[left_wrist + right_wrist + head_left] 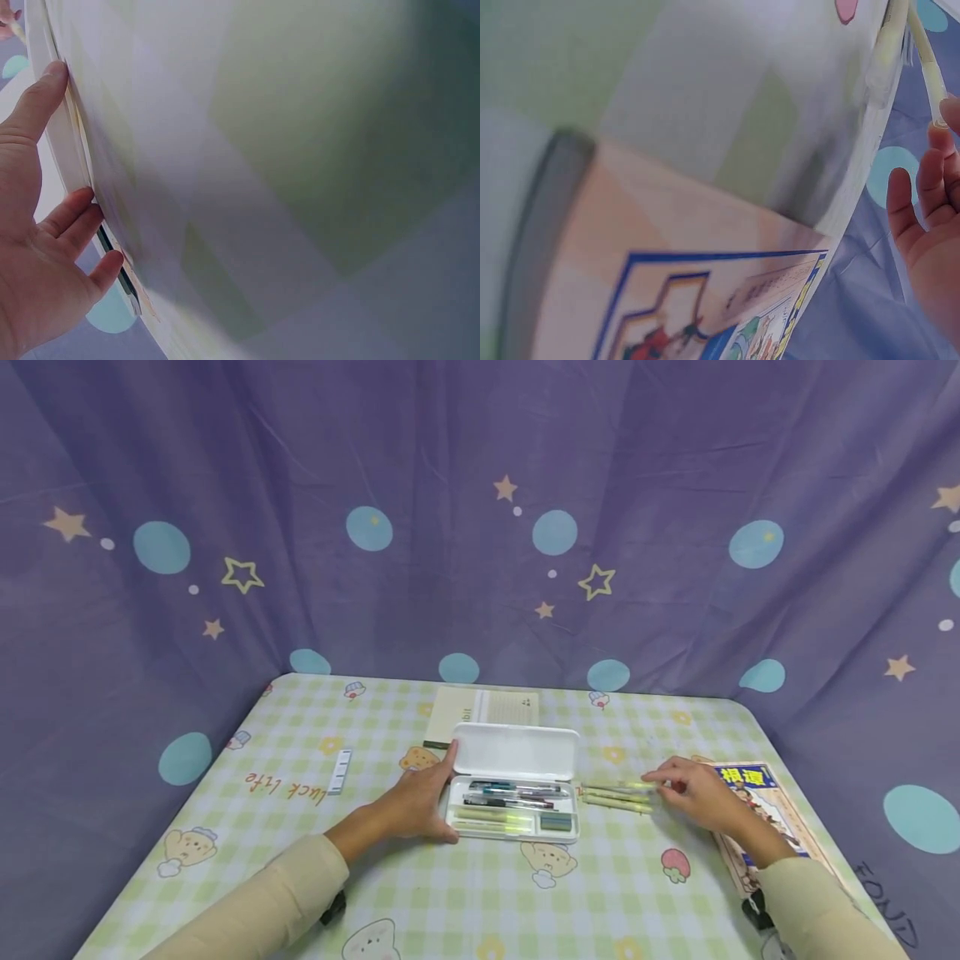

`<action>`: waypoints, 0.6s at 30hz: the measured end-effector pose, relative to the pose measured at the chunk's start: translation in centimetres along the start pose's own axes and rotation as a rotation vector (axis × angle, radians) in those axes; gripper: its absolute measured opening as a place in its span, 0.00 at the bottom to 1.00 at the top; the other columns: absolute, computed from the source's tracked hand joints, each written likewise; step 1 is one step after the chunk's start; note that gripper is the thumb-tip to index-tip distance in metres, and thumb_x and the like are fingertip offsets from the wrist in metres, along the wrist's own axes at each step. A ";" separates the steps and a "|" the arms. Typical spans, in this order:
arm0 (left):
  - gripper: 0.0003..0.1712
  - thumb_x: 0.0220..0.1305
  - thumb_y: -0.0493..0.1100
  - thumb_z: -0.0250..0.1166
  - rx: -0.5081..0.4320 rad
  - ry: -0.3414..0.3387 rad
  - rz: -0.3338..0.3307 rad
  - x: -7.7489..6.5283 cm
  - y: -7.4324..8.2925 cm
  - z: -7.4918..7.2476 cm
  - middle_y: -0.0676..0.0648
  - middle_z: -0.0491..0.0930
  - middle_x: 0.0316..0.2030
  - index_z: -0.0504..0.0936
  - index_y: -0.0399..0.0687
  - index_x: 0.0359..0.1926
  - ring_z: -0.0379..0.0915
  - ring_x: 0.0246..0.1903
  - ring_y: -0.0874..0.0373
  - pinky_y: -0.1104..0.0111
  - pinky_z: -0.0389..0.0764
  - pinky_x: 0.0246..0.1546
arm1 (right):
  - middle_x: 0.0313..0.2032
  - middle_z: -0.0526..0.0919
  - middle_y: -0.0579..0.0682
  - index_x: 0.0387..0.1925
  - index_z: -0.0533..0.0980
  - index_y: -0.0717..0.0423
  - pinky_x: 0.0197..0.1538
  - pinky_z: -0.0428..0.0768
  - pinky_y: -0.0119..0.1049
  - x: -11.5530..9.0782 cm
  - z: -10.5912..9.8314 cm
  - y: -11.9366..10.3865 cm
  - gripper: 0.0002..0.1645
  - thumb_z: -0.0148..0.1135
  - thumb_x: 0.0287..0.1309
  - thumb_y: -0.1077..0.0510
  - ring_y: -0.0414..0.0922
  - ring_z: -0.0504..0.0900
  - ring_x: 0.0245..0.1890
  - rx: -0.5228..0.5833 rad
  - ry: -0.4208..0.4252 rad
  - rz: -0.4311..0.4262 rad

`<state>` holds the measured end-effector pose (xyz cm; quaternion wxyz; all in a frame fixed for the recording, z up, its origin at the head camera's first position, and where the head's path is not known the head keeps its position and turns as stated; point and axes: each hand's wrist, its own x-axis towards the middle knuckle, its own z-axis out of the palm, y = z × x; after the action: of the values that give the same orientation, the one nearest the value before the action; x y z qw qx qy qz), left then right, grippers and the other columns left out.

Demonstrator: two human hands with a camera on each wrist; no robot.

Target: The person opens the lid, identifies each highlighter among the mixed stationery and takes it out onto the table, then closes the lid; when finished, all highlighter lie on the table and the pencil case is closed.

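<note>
A white pencil case [517,752] stands with its lid raised. Dark and clear pens [517,793] fill its back compartment, pale yellow pens [491,818] its front one, beside a small grey-green block [556,822]. At the case's left side rests my left hand [420,797], thumb at the front corner, forefinger up by the lid. In the left wrist view, that hand's fingertips [90,214] touch the edge. My right hand [697,793] pinches the end of a pale yellow pen [928,64] between thumb and forefinger. Similar pens [618,803] lie right of the case.
A cream notebook [450,710] lies behind the case, partly covered by its lid. Far right, under my right forearm, is a colourful picture book [776,818]. A small white striped strip [340,772] lies to the left. Purple curtain [480,568] surrounds the checked tablecloth [247,827].
</note>
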<state>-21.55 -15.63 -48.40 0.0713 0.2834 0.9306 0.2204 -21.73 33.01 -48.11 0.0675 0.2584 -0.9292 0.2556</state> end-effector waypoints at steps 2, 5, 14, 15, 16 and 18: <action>0.87 0.38 0.63 0.84 -0.001 -0.001 -0.002 0.0 0.0 0.0 0.43 0.75 0.66 0.30 0.41 0.81 0.69 0.69 0.46 0.42 0.69 0.62 | 0.37 0.84 0.46 0.45 0.88 0.55 0.31 0.75 0.29 0.1 0.1 0.2 0.15 0.64 0.59 0.68 0.27 0.72 0.29 0.019 -0.008 0.007; 0.88 0.38 0.63 0.84 0.001 -0.001 -0.002 0.0 0.0 -0.1 0.43 0.75 0.66 0.30 0.40 0.81 0.70 0.69 0.46 0.42 0.70 0.62 | 0.36 0.84 0.46 0.46 0.88 0.55 0.31 0.75 0.30 0.2 0.3 0.4 0.15 0.64 0.61 0.68 0.27 0.72 0.29 0.046 -0.024 0.009; 0.88 0.38 0.62 0.85 0.008 0.010 0.013 0.0 0.0 0.0 0.43 0.77 0.64 0.31 0.39 0.81 0.71 0.67 0.47 0.43 0.71 0.61 | 0.34 0.82 0.43 0.47 0.87 0.54 0.30 0.72 0.30 0.3 0.5 0.4 0.13 0.64 0.65 0.66 0.28 0.70 0.28 0.054 -0.079 0.000; 0.88 0.37 0.62 0.85 0.009 0.010 0.014 0.0 0.0 0.0 0.43 0.77 0.63 0.31 0.39 0.81 0.72 0.67 0.46 0.43 0.71 0.61 | 0.34 0.82 0.44 0.47 0.87 0.54 0.31 0.72 0.30 0.3 0.4 0.4 0.13 0.63 0.65 0.65 0.28 0.70 0.28 0.052 -0.083 0.000; 0.88 0.37 0.62 0.85 0.010 0.010 0.014 0.0 0.0 0.0 0.43 0.77 0.63 0.31 0.39 0.81 0.71 0.67 0.46 0.43 0.71 0.61 | 0.35 0.83 0.44 0.48 0.87 0.54 0.31 0.72 0.30 0.3 0.4 0.5 0.13 0.63 0.66 0.65 0.28 0.70 0.29 0.049 -0.087 0.001; 0.88 0.37 0.63 0.85 0.014 0.009 0.013 0.0 0.0 0.0 0.43 0.77 0.63 0.30 0.40 0.81 0.71 0.67 0.46 0.43 0.71 0.61 | 0.34 0.83 0.45 0.48 0.87 0.54 0.32 0.72 0.30 0.3 0.4 0.6 0.12 0.63 0.67 0.64 0.28 0.70 0.29 0.042 -0.097 0.003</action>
<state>-21.57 -15.62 -48.45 0.0636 0.2888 0.9306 0.2157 -22.28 33.08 -48.65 0.0167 0.2703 -0.9262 0.2623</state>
